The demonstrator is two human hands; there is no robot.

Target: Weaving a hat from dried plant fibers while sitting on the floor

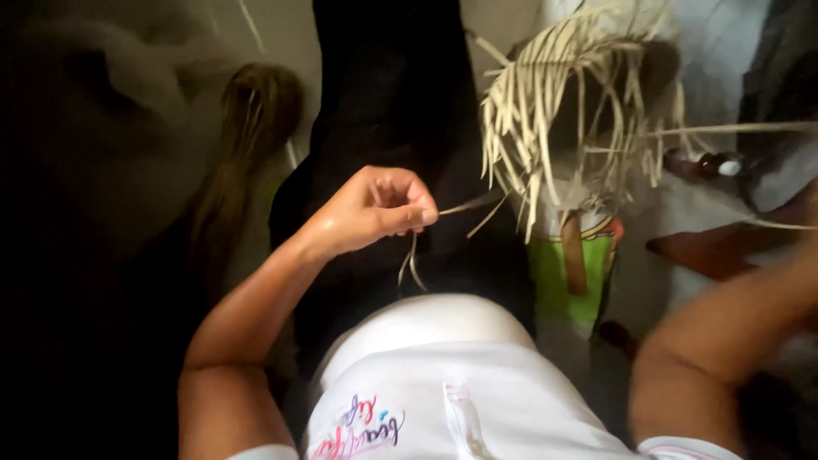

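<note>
My left hand point(381, 209) is closed in a pinch on thin pale straw strips point(414, 260), which hang down from my fingers and run right toward a half-woven straw piece point(554, 102) with many loose ends. That woven piece sits over a dark round form above a green and white container point(569, 277). Only my right forearm point(724, 332) shows, blurred, reaching off the right edge; the right hand itself is out of view. I wear a white shirt and dark trousers point(383, 94).
A bundle of brownish fibre point(243, 145) lies on the pale floor at the left. At the right are a reddish-brown wooden piece point(716, 247) and a dark object with a white tip point(707, 163). The far left is in deep shadow.
</note>
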